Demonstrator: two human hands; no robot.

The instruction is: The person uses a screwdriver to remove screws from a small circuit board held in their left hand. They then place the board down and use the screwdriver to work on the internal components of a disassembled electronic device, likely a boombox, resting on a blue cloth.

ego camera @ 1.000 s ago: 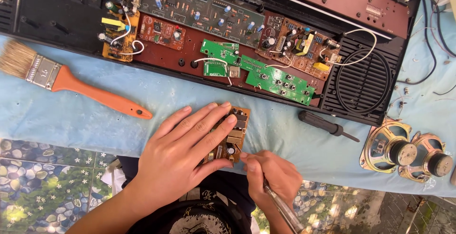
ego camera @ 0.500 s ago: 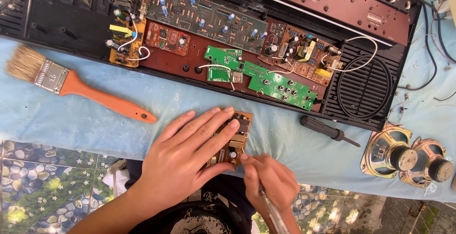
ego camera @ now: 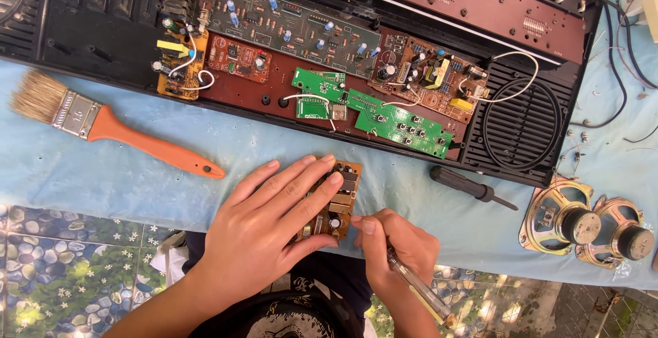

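Observation:
My left hand lies flat on a small brown circuit board at the near edge of the blue cloth, fingers spread over it and thumb under its near end. My right hand is closed around a screwdriver with a clear handle, held like a pen, its tip hidden beside the board's near right corner. The board carries small dark and yellow parts.
An opened black radio chassis with green and brown boards spans the far side. An orange-handled paintbrush lies left. A black screwdriver and two loose speakers lie right. Wires trail at the far right.
Both hands stay on the small board. My right hand has shifted slightly nearer the board's corner with the screwdriver. The view has drifted a little.

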